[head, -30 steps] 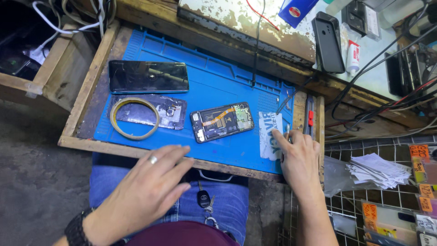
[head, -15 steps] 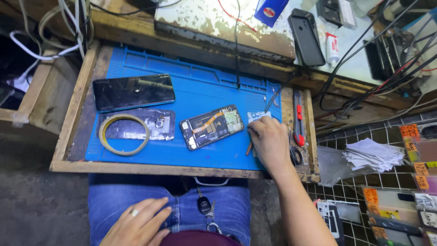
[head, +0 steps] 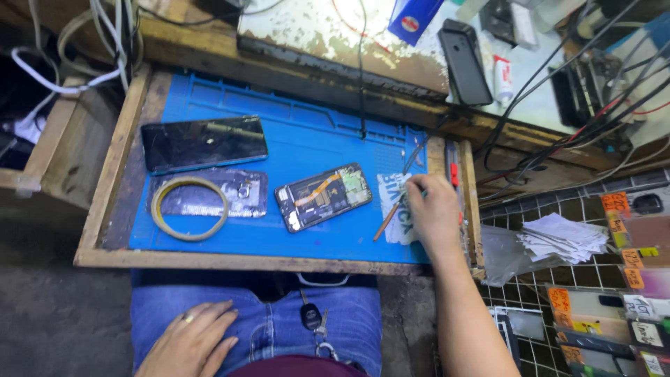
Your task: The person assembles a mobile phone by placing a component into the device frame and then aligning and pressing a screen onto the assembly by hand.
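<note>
R hand (head: pixel 434 213) rests curled on the blue mat's (head: pixel 314 150) right edge, fingers closed on a thin wooden stick (head: pixel 386 222) – opened phone (head: pixel 322 197) just left of it – L hand (head: pixel 188 342) flat, loosely open on the jeans, holding nothing

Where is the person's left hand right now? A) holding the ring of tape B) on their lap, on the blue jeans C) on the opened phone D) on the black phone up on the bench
B: the left hand lies flat on the blue jeans, below the tray's wooden front edge and touching nothing on the blue mat.
</note>
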